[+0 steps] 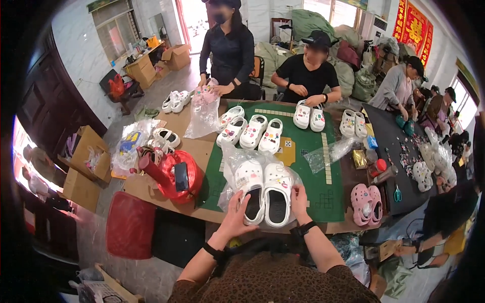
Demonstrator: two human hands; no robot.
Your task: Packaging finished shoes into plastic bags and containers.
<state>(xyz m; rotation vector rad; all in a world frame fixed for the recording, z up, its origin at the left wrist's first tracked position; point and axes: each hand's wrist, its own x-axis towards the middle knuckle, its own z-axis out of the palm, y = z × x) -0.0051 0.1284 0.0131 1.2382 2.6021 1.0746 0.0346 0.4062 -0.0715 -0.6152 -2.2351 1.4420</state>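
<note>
Fingers of left hand (237,214) spread open on left white clog (251,194); right hand (299,199) fingers curled, gripping right white clog (278,199)

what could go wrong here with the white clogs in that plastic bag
The pair of white clogs sits close to the table edge, held only by the left hand and right hand, so a slip might drop it. The thin clear bag around it could snag on the shoe charms. The red bag crowds the left side and could get knocked.
</note>
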